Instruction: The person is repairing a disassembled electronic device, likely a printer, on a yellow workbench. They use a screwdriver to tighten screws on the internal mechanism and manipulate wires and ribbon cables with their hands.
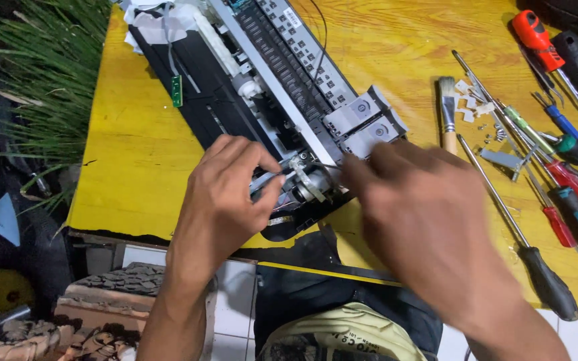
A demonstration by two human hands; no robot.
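Left hand [225, 194] pinches a small metal part [306, 180] inside an opened printer [262, 80] on a yellow worktop [135, 154]; blurred right hand [423, 220], grip unclear, beside screwdrivers [556, 167].

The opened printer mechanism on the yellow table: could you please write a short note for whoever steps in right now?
Left hand: fingertips pinching a small metal part at the near end of the printer mechanism.
Right hand: blurred, at the same end beside the grey blocks; grip unclear.
Done: covers off, internals exposed.
Left: near-end parts are not yet freed.
Screwdrivers and brush lie to the right on the yellow table.
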